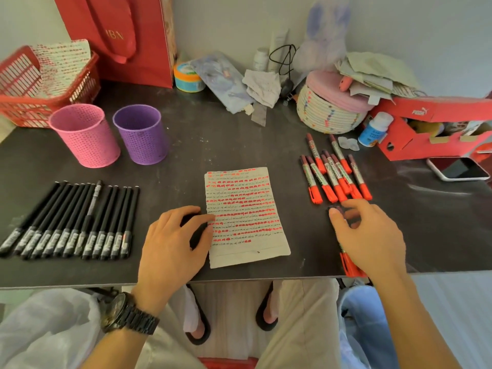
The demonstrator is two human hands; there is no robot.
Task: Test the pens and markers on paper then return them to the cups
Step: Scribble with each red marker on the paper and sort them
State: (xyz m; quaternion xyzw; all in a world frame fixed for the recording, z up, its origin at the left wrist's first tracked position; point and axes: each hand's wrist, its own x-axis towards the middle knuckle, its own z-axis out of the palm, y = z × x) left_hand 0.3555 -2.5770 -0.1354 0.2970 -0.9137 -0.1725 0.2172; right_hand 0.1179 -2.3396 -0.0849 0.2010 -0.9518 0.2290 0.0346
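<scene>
Right hand (370, 235) curled round slim red-capped markers (349, 266); left hand (170, 243) relaxed, pinning lined paper (247, 206).

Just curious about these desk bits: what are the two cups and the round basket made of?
Pink cup and purple cup: probably painted perforated metal, matte, judging by even punched holes; plastic is possible. Basket: coiled pale rope, likely cotton, its stacked coils showing.

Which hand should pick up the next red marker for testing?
Right. The right hand hovers just below the red markers, with another marker under its palm. The left hand rests on the left edge of the paper, steadying it, farther from them.
</scene>
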